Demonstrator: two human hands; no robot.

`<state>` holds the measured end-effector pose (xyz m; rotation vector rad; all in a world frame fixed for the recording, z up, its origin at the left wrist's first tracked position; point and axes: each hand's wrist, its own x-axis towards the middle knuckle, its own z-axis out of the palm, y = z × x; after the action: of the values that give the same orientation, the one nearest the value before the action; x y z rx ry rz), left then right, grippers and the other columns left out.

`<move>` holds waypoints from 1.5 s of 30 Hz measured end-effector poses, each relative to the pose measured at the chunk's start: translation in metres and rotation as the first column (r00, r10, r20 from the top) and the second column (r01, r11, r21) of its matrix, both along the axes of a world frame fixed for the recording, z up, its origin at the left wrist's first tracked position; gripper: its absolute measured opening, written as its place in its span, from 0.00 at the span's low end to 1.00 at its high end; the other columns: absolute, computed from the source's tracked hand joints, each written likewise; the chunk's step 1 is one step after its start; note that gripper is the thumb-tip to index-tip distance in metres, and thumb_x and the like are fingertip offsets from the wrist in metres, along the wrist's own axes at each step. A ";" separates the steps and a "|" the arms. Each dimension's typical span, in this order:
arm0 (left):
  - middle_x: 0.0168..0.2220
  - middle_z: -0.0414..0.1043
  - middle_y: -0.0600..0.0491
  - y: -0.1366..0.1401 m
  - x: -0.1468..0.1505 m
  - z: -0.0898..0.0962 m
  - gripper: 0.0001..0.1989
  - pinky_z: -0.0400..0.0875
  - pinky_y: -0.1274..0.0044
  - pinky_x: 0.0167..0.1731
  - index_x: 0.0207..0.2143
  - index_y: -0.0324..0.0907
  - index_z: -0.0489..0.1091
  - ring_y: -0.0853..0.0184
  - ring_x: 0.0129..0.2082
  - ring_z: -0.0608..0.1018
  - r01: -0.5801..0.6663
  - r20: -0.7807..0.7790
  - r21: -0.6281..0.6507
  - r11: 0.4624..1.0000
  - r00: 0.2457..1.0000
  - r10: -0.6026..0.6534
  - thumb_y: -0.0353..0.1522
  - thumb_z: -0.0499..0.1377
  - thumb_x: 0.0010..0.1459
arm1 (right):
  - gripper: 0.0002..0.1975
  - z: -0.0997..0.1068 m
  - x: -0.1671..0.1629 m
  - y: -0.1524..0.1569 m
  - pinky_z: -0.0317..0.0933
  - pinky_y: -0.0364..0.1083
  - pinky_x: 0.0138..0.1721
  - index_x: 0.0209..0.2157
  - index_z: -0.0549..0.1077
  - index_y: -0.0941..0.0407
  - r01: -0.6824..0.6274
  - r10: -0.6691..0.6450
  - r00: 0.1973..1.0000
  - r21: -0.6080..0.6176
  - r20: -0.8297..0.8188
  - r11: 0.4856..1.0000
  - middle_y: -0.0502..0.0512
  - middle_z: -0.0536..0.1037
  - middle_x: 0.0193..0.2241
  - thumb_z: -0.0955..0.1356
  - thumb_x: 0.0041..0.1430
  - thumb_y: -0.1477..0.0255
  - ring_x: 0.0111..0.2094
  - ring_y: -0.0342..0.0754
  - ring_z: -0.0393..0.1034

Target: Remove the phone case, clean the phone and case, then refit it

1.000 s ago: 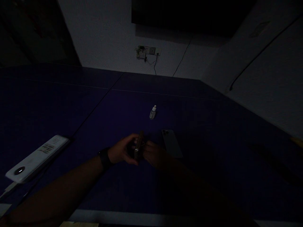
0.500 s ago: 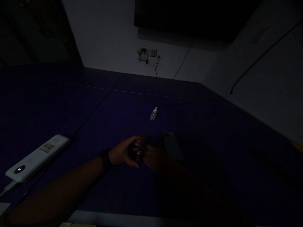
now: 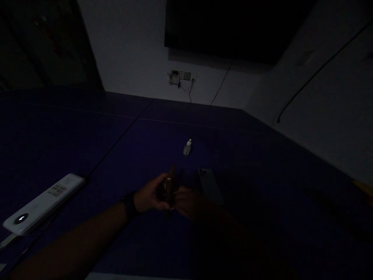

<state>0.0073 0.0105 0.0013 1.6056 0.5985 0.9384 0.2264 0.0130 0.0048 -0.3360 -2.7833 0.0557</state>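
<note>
a power bank (image 3: 43, 204) lies on the tabletop (image 3: 140, 249) at the lower left of the frame. below centre, a held object (image 3: 169, 186) sits between the hands (image 3: 147, 197), a phone (image 3: 210, 184) just to their right. behind them, near centre, is a dropper bottle (image 3: 187, 149); wall sockets (image 3: 187, 76) lie beyond, below a screen (image 3: 227, 31) at the top.

"How's the light?"
"Very dim. A pale back wall (image 3: 131, 54) fills the upper middle of the frame, a right-hand wall (image 3: 329, 105) the right side."
"Anything mounted?"
"A black flat-screen television (image 3: 230, 31), upper centre to right; socket plates (image 3: 187, 76) and a thin cable (image 3: 223, 81) below. A dark cord (image 3: 320, 72) slants down at right."
"Furniture?"
"A deep blue-purple table (image 3: 157, 140) with straight seams, meeting both walls."
</note>
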 end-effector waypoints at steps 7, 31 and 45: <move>0.40 0.70 0.51 -0.005 0.005 0.006 0.37 0.68 0.72 0.41 0.52 0.42 0.65 0.62 0.39 0.73 0.016 -0.013 -0.073 0.997 1.000 -0.017 0.58 0.64 0.50 | 0.13 0.015 0.006 0.005 0.64 0.47 0.36 0.35 0.74 0.59 0.087 -0.078 0.995 0.186 -0.056 0.979 0.57 0.79 0.34 0.60 0.70 0.79 0.34 0.47 0.71; 0.32 0.63 0.58 -0.002 0.009 -0.006 0.34 0.66 0.78 0.29 0.51 0.42 0.62 0.70 0.29 0.68 -0.009 0.002 -0.125 0.992 1.000 0.009 0.55 0.63 0.54 | 0.16 -0.006 -0.008 -0.006 0.65 0.46 0.38 0.34 0.75 0.58 -0.033 0.010 0.996 0.272 0.085 0.962 0.53 0.79 0.33 0.59 0.72 0.78 0.37 0.44 0.72; 0.34 0.62 0.56 -0.006 0.011 0.003 0.33 0.65 0.76 0.33 0.47 0.42 0.62 0.67 0.32 0.66 0.007 -0.039 -0.054 0.998 0.999 -0.009 0.59 0.59 0.54 | 0.17 0.009 -0.009 0.002 0.61 0.46 0.31 0.31 0.74 0.58 0.071 -0.055 0.997 0.332 -0.057 0.941 0.53 0.76 0.28 0.59 0.71 0.79 0.30 0.45 0.68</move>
<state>0.0181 0.0043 0.0039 1.5796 0.6389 0.8797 0.2179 0.0152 0.0135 -0.3303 -2.6688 -0.4145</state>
